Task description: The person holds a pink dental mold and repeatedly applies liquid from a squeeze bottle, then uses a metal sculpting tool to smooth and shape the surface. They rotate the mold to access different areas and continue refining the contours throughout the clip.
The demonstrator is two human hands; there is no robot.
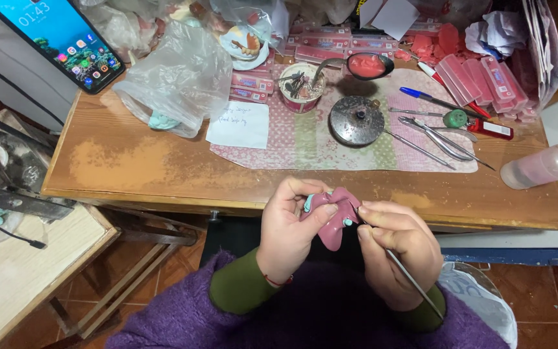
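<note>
My left hand (290, 227) grips a pink wax denture piece (334, 218) on a pale blue-green cast, held just below the front edge of the wooden table (163, 168). Its thumb lies across the pink wax. My right hand (398, 249) holds a thin metal hand tool (414, 282) like a pen. The tool's tip meets the right side of the pink piece, and its shaft runs down and right past my wrist. Both hands are close together above my purple sleeves.
On the table lie a patterned mat (305, 139), a round metal lid (356, 120), pliers and probes (437, 139), a ladle of pink wax (367, 65), a cup of tools (300, 87), a plastic bag (175, 81), pink boxes (479, 81), a bottle (544, 167) and a phone (56, 35).
</note>
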